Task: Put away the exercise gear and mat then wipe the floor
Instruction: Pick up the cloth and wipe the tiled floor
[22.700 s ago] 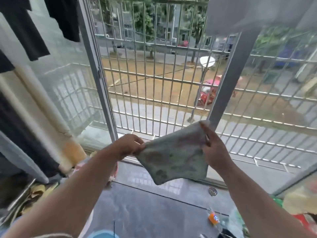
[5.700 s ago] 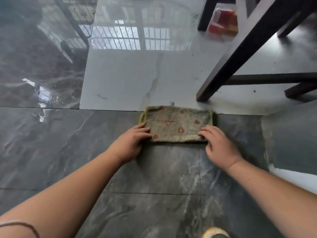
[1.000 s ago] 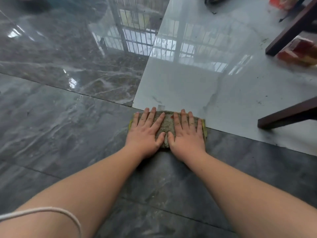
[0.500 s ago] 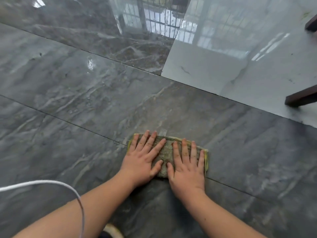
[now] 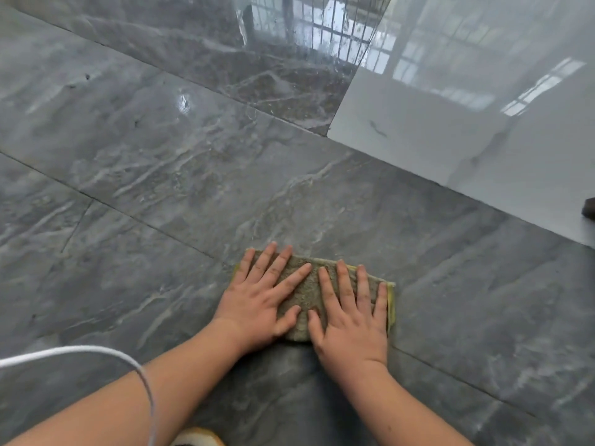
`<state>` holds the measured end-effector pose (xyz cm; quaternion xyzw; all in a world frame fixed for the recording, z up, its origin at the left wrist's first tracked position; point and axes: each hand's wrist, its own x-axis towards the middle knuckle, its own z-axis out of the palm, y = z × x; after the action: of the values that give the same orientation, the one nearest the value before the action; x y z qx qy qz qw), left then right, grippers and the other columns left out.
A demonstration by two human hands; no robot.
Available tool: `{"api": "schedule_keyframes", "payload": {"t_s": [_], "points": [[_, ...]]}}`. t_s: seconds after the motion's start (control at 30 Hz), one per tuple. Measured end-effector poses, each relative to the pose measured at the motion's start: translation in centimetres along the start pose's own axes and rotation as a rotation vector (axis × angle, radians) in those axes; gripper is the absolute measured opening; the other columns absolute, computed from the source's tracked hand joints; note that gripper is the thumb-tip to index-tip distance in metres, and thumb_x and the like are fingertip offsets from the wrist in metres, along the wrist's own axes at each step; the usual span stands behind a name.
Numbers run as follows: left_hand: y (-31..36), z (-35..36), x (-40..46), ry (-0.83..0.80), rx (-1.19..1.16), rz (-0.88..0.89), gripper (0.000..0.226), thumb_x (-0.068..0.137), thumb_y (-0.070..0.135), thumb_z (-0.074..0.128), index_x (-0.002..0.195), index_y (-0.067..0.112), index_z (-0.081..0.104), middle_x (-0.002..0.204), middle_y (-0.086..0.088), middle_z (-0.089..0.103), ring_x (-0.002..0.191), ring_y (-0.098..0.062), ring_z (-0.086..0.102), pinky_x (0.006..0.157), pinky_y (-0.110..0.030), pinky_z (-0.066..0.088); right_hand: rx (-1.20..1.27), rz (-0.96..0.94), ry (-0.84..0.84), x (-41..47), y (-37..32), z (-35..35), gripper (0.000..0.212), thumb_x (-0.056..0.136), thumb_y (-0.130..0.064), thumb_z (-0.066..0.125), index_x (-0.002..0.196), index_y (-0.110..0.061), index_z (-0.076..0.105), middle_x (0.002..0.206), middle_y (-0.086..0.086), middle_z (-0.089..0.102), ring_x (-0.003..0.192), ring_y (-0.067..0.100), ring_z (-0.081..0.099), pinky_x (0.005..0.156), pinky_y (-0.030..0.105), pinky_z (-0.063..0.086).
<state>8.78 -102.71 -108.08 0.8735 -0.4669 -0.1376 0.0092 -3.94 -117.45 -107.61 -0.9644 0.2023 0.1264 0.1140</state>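
Folded cloth (image 5: 309,296) flat on the dark grey floor (image 5: 161,175), near its seam with the pale tile (image 5: 483,130). Left hand (image 5: 257,304) and right hand (image 5: 351,320) spread flat, fingers straight, pressing down side by side, presumably for even wiping pressure.

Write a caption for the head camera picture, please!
Both hands, left and right, press a folded cloth flat on the grey floor.

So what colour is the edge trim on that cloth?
Yellow-green trim on the cloth, plainest along its right side beside the right hand, in the head view.
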Motion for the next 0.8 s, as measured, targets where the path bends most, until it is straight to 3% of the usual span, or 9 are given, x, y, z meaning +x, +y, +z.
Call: {"api": "schedule_keyframes", "payload": {"t_s": [0.17, 0.4, 0.6, 0.8], "points": [[-3.2, -2.4, 8.3, -0.016, 0.033, 0.010, 0.075, 0.087, 0.062, 0.035, 0.154, 0.042, 0.009, 0.164, -0.005, 0.011, 0.151, -0.030, 0.006, 0.119, -0.057, 0.010, -0.012, 0.046, 0.063, 8.0, 1.3, -2.0, 0.074, 0.086, -0.057, 0.043, 0.153, -0.033, 0.028, 0.162, -0.001, 0.026, 0.150, 0.029, 0.017, 0.118, 0.061, 0.011], [-5.8, -5.8, 20.7, 0.025, 0.059, -0.022, 0.072, 0.088, 0.065, 0.020, 0.152, 0.046, -0.005, 0.165, 0.000, -0.003, 0.151, -0.024, -0.008, 0.120, -0.050, -0.006, -0.046, 0.083, 0.069, 19.6, 4.9, -6.3, 0.070, 0.093, -0.060, 0.020, 0.156, -0.040, -0.001, 0.166, -0.007, -0.004, 0.152, 0.021, -0.011, 0.119, 0.053, -0.010], [-7.5, -7.8, 30.1, 0.043, 0.082, -0.026, 0.072, 0.086, 0.067, 0.016, 0.152, 0.047, -0.007, 0.165, 0.001, -0.007, 0.151, -0.023, -0.010, 0.120, -0.050, -0.007, -0.032, 0.105, 0.101, 27.7, 7.4, -9.0, 0.070, 0.093, -0.060, 0.020, 0.156, -0.040, -0.002, 0.166, -0.009, -0.006, 0.152, 0.019, -0.013, 0.120, 0.052, -0.010], [-8.9, -8.9, 33.9, 0.051, 0.064, -0.012, 0.073, 0.085, 0.067, 0.013, 0.152, 0.047, -0.008, 0.165, 0.001, -0.007, 0.151, -0.021, -0.012, 0.120, -0.049, -0.007, -0.047, 0.086, 0.096, 32.0, 8.5, -10.7, 0.071, 0.093, -0.061, 0.019, 0.156, -0.038, -0.004, 0.166, -0.008, -0.009, 0.151, 0.019, -0.014, 0.119, 0.052, -0.010]]}}
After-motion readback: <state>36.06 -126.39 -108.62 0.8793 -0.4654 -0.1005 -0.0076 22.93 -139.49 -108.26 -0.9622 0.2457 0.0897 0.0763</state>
